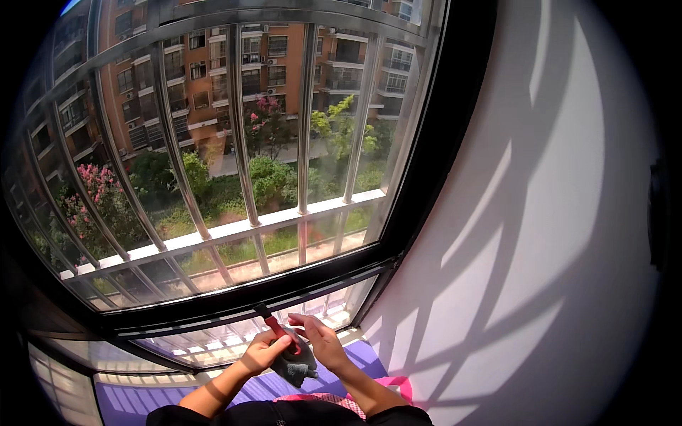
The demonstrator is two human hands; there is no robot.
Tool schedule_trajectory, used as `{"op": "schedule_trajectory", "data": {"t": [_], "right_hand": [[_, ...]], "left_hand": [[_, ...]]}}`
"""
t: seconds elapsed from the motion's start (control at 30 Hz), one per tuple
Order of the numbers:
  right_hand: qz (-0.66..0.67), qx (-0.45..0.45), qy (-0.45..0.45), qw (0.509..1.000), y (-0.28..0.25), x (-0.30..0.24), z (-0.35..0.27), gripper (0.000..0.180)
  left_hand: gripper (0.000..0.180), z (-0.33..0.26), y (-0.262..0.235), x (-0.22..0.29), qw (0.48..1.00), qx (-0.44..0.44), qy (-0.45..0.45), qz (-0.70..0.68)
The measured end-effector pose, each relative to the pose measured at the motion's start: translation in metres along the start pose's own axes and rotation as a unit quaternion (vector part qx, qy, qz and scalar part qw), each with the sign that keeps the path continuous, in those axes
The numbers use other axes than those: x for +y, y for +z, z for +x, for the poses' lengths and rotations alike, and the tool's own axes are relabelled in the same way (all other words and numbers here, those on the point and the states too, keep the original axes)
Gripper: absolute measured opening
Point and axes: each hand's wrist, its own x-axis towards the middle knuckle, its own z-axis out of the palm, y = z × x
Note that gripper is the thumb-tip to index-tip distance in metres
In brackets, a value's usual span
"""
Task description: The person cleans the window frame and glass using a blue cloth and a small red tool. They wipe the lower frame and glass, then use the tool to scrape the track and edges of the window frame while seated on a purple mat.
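Before the barred window (pixel 277 219), gripping red-handled tool (pixel 273 324) in curled left hand (pixel 261 353), spreading right hand (pixel 326 346) loosely beside grey cloth (pixel 295 370).

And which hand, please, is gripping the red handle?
The left hand: its thumb lies on the red handle; the right hand has its fingers extended beside it.

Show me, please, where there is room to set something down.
The purple mat is bare between the left forearm and the side window; a smaller patch borders the right forearm and white wall. It is crowded where the left hand holds a red-handled tool near grey cloth and the right hand.
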Motion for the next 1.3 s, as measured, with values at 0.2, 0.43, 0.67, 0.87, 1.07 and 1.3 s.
{"op": "schedule_trajectory", "data": {"t": [0.2,0.43,0.67,0.87,1.07,1.3], "right_hand": [[-0.111,-0.196,0.159,0.961,0.041,0.039,-0.021,0.050],[-0.327,-0.083,-0.030,0.941,0.058,0.047,-0.028,0.023],[0.060,0.092,0.299,0.948,0.070,0.060,-0.018,0.020],[-0.384,-0.042,0.103,0.916,0.082,0.044,0.008,0.019],[-0.304,-0.134,0.135,0.934,0.116,0.036,0.036,0.022],[-0.167,-0.161,0.231,0.945,0.163,0.036,0.046,0.016]], "left_hand": [[0.026,-0.055,-0.030,-0.012,0.972,0.093,0.005,-0.217],[0.021,-0.110,-0.066,-0.032,0.954,0.095,-0.018,-0.283],[0.029,-0.161,-0.087,-0.047,0.953,0.164,0.015,-0.252],[0.022,-0.219,-0.105,-0.068,0.904,0.344,0.020,-0.253],[0.014,-0.227,-0.106,-0.047,0.890,0.371,0.060,-0.258],[0.033,-0.173,-0.092,-0.010,0.905,0.409,0.049,0.110]]}}
